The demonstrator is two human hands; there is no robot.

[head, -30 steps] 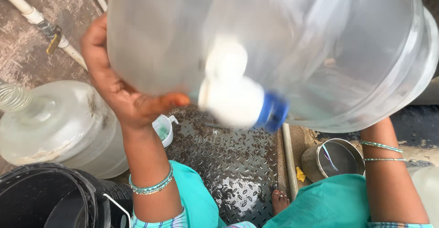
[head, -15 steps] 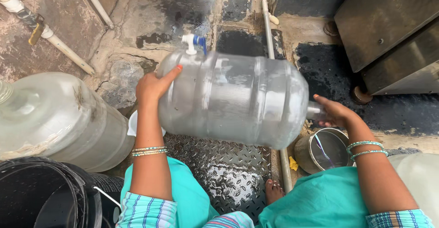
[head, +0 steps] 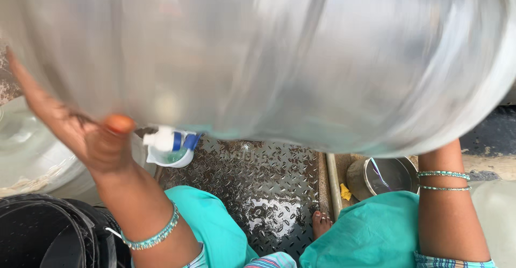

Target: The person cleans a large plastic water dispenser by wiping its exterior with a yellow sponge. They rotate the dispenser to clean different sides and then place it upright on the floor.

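Note:
A large clear plastic water jug fills the upper part of the view, lifted close to the camera and blurred. Its white tap with blue parts pokes out under its lower left side. My left hand presses flat against the jug's left side, thumb forward. My right forearm, with two thin bangles, reaches up behind the jug's right side; that hand itself is hidden by the jug.
A wet metal tread plate lies below, with a bare foot on it. A second clear jug lies at the left, a black bucket at the lower left, a steel pot at the right.
The jug has swung up from over the floor towards the camera and turned, so the tap went from the far side to the lower left. Both arms rose with it.

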